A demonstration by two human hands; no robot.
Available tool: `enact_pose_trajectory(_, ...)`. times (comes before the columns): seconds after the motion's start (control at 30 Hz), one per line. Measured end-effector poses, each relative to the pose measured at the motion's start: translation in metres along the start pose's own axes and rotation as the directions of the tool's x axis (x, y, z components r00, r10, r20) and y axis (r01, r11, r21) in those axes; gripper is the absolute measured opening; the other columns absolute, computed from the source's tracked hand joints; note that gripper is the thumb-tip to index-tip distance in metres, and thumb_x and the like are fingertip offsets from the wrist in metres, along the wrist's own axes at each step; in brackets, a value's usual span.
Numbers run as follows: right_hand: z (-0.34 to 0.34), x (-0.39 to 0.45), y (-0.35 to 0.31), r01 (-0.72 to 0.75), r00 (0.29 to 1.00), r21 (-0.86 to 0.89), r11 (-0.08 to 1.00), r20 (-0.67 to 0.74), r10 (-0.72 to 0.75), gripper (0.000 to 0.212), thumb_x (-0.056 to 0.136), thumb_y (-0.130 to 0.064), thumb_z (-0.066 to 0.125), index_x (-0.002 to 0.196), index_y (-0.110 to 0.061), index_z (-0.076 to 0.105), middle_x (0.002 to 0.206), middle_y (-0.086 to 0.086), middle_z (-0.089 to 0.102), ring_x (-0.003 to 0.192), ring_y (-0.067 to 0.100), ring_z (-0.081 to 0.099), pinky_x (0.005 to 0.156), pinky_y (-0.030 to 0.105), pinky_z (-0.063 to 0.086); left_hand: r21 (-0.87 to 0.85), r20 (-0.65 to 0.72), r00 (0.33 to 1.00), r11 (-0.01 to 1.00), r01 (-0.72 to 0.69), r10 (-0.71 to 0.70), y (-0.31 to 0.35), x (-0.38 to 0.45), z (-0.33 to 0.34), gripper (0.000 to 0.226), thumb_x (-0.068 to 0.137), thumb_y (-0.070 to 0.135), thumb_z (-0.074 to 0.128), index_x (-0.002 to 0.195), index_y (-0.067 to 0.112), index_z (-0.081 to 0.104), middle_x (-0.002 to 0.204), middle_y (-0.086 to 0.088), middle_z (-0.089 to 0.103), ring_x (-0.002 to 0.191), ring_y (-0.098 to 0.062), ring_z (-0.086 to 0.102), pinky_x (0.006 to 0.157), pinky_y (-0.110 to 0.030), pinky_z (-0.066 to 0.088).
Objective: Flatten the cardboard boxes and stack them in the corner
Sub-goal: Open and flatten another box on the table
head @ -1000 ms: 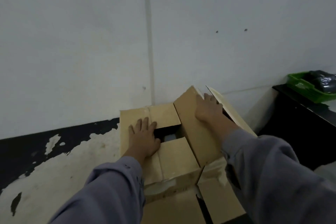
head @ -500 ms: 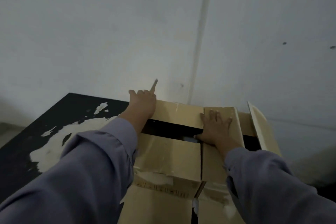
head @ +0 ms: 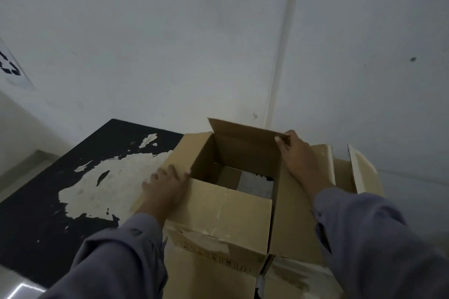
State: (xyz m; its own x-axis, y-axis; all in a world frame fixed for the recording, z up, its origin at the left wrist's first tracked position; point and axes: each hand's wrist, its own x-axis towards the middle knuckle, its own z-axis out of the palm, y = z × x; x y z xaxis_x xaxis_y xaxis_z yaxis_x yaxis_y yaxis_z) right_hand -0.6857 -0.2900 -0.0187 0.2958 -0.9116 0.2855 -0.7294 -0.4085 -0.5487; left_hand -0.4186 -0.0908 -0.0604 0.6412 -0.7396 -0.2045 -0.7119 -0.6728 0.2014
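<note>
Cardboard box [head: 226,213]: light, stiff, creasing at folds. Left hand [head: 167,184] flat on side flap; right hand [head: 297,155] pinching rear flap [head: 245,133].

1. The scene is dim and grey, with flat, even light and no glare.
2. Soft shadow fills the inside of the cardboard box [head: 233,172].
3. The wall [head: 170,43] looks slightly brighter towards the middle.
4. Wide-angle bending shows at the edges; the near sleeves look soft.
</note>
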Motion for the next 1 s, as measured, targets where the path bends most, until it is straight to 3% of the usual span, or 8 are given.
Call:
enact_pose_trajectory(0.17, 0.002, 0.043, -0.005, -0.253, 0.964, 0.109, 0.961, 0.107, 0.242, 0.052, 0.099, -0.052, 0.035, 0.130, -0.012, 0.047, 0.123, 0.016, 0.060, 0.112, 0.037, 0.056, 0.090, 0.043, 0.046, 0.155, -0.120, 0.897, 0.901, -0.405, 0.425, 0.036, -0.005, -0.011, 0.093, 0.081, 0.078, -0.006, 0.151, 0.025, 0.026, 0.159, -0.002, 0.023, 0.148, -0.022, 0.012, 0.117, -0.053, 0.002)
enact_pose_trajectory(0.3, 0.006, 0.056, -0.003, -0.308, 0.946, 0.084, 0.948, 0.136, 0.295, 0.048, 0.101, -0.047, 0.033, 0.127, -0.010, 0.049, 0.125, 0.015, 0.058, 0.112, 0.036, 0.055, 0.083, 0.039, 0.042, 0.189, -0.019, 0.742, 0.732, -0.655, 0.670, 0.069, -0.025, -0.006, 0.076, 0.091, 0.071, 0.015, 0.149, 0.025, 0.030, 0.152, -0.001, 0.038, 0.143, -0.016, 0.026, 0.120, -0.043, 0.005)
enact_pose_trajectory(0.37, 0.007, 0.055, -0.002, -0.304, 0.947, 0.078, 0.949, 0.136, 0.292, 0.045, 0.102, -0.045, 0.033, 0.125, -0.010, 0.048, 0.123, 0.016, 0.058, 0.110, 0.036, 0.055, 0.081, 0.038, 0.041, 0.245, 0.010, 0.696, 0.673, -0.698, 0.718, 0.076, -0.034, 0.001, 0.075, 0.090, 0.073, 0.022, 0.141, 0.022, 0.041, 0.138, -0.004, 0.051, 0.129, -0.019, 0.043, 0.116, -0.039, 0.017)
enact_pose_trajectory(0.43, 0.006, 0.051, -0.002, -0.298, 0.948, 0.091, 0.950, 0.143, 0.284, 0.042, 0.102, -0.042, 0.035, 0.126, -0.011, 0.047, 0.123, 0.016, 0.058, 0.110, 0.035, 0.056, 0.083, 0.039, 0.042, 0.271, 0.004, 0.688, 0.662, -0.699, 0.726, 0.073, -0.038, 0.005, 0.072, 0.085, 0.079, 0.027, 0.122, 0.021, 0.050, 0.116, -0.002, 0.055, 0.104, -0.018, 0.050, 0.096, -0.033, 0.032)
enact_pose_trajectory(0.5, 0.004, 0.046, -0.001, -0.294, 0.949, 0.105, 0.950, 0.150, 0.278, 0.037, 0.102, -0.038, 0.038, 0.125, -0.011, 0.047, 0.122, 0.015, 0.058, 0.108, 0.035, 0.057, 0.083, 0.038, 0.043, 0.264, -0.052, 0.693, 0.679, -0.685, 0.719, 0.069, -0.039, 0.000, 0.073, 0.079, 0.085, 0.032, 0.110, 0.022, 0.050, 0.106, 0.002, 0.052, 0.088, -0.013, 0.043, 0.080, -0.029, 0.030)
enact_pose_trajectory(0.6, -0.001, 0.040, 0.001, -0.274, 0.956, 0.130, 0.953, 0.145, 0.255, 0.028, 0.101, -0.029, 0.043, 0.123, -0.013, 0.048, 0.119, 0.015, 0.060, 0.101, 0.034, 0.057, 0.080, 0.036, 0.043, 0.325, -0.111, 0.658, 0.653, -0.684, 0.744, 0.068, -0.040, -0.023, 0.075, 0.074, 0.087, 0.036, 0.107, 0.022, 0.051, 0.105, 0.003, 0.052, 0.085, -0.011, 0.040, 0.079, -0.027, 0.029)
enact_pose_trajectory(0.77, -0.008, 0.028, -0.002, -0.253, 0.964, 0.108, 0.961, 0.108, 0.241, 0.021, 0.101, -0.021, 0.043, 0.120, -0.014, 0.048, 0.113, 0.014, 0.060, 0.088, 0.024, 0.050, 0.078, 0.037, 0.042, 0.433, -0.159, 0.722, 0.705, -0.562, 0.673, 0.029, -0.035, -0.059, 0.081, 0.071, 0.090, 0.027, 0.106, 0.021, 0.051, 0.108, 0.001, 0.059, 0.091, -0.015, 0.052, 0.084, -0.029, 0.039)
enact_pose_trajectory(1.0, -0.014, 0.017, -0.004, -0.251, 0.968, 0.164, 0.954, 0.026, 0.250, 0.026, 0.100, -0.015, 0.046, 0.124, -0.007, 0.051, 0.119, 0.020, 0.061, 0.109, 0.037, 0.056, 0.086, 0.038, 0.043, 0.529, -0.408, 0.746, 0.802, -0.276, 0.526, -0.042, -0.009, -0.088, 0.091, 0.074, 0.090, 0.007, 0.084, 0.013, 0.055, 0.085, -0.007, 0.065, 0.075, -0.024, 0.059, 0.069, -0.035, 0.047)
